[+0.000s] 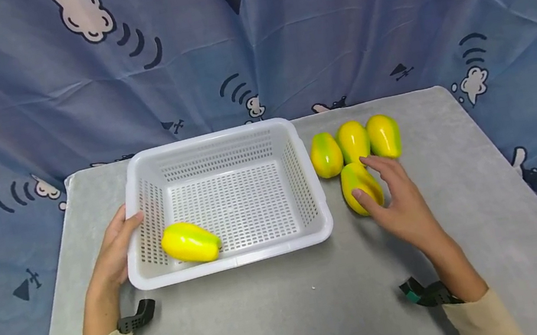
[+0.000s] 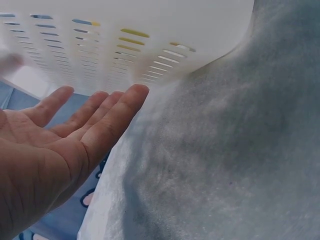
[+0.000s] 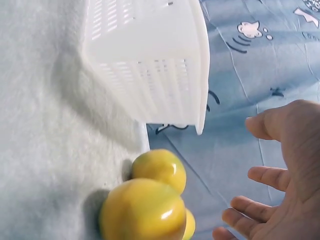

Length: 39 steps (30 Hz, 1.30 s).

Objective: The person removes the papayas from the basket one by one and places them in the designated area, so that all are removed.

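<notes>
A white plastic basket (image 1: 241, 259) with slotted walls stands tilted toward me. My left hand (image 1: 113, 252) grips its left side, thumb over the rim and the other fingers against the outer wall. One glossy yellow fruit (image 1: 190, 243), green at its narrow end, lies in the basket's near left corner. My right hand (image 1: 402, 207) reaches around another yellow-green fruit (image 1: 360, 187), thumb and fingers spread on either side of it. In the right wrist view the fingers (image 3: 270, 175) are spread apart beside the fruits, with nothing in their grasp.
Three more such fruits, the left (image 1: 325, 155), middle (image 1: 352, 140) and right (image 1: 384, 136) ones, form a row behind the one near my right hand. The grey table (image 1: 285, 320) ends at a blue patterned curtain (image 1: 278, 40) behind the basket.
</notes>
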Tool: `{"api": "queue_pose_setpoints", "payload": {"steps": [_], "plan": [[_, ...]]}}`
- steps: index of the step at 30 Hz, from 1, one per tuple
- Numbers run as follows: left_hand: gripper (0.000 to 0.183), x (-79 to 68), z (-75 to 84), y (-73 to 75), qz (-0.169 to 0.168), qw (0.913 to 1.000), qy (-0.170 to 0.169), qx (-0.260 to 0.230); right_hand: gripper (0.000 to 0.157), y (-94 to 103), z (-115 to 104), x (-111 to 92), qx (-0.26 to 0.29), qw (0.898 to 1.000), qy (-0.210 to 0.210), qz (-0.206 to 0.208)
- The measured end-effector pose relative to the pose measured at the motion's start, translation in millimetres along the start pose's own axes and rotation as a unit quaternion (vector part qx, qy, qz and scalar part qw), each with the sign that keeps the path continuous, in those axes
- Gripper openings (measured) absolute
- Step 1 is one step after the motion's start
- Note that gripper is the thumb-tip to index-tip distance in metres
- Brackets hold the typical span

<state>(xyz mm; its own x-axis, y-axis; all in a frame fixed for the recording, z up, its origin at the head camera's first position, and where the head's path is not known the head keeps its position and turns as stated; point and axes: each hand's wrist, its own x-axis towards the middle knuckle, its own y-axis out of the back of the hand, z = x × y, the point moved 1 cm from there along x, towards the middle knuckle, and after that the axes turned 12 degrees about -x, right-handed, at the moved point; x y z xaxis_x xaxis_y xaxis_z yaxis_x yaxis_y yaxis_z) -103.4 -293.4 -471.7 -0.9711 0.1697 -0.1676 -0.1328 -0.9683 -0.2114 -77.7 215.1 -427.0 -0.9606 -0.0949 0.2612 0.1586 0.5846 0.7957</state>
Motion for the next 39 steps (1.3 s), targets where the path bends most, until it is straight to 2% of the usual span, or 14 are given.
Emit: {"api": "queue_pose_setpoints", "payload": {"steps": [11,20,31,39], "plan": [[0.067,2.0,0.0,-1.8,0.007,0.9999,0.012,-0.001,0.06,-1.1,-22.1,12.9,0.018,0.999,0.019,-0.037],[0.067,1.6,1.1,-0.9,0.004,1.0,0.008,-0.003,0.056,-6.4,-50.3,25.0,0.02,0.997,0.041,-0.064],[0.067,0.7,2.7,0.4,0.001,0.9999,0.004,-0.01,0.057,-11.0,-87.9,48.9,0.014,0.992,0.078,-0.1],[0.067,0.3,1.0,1.1,-0.001,0.9999,0.003,-0.013,0.058,-13.4,-104.9,62.8,0.04,0.984,0.094,-0.143]]}}
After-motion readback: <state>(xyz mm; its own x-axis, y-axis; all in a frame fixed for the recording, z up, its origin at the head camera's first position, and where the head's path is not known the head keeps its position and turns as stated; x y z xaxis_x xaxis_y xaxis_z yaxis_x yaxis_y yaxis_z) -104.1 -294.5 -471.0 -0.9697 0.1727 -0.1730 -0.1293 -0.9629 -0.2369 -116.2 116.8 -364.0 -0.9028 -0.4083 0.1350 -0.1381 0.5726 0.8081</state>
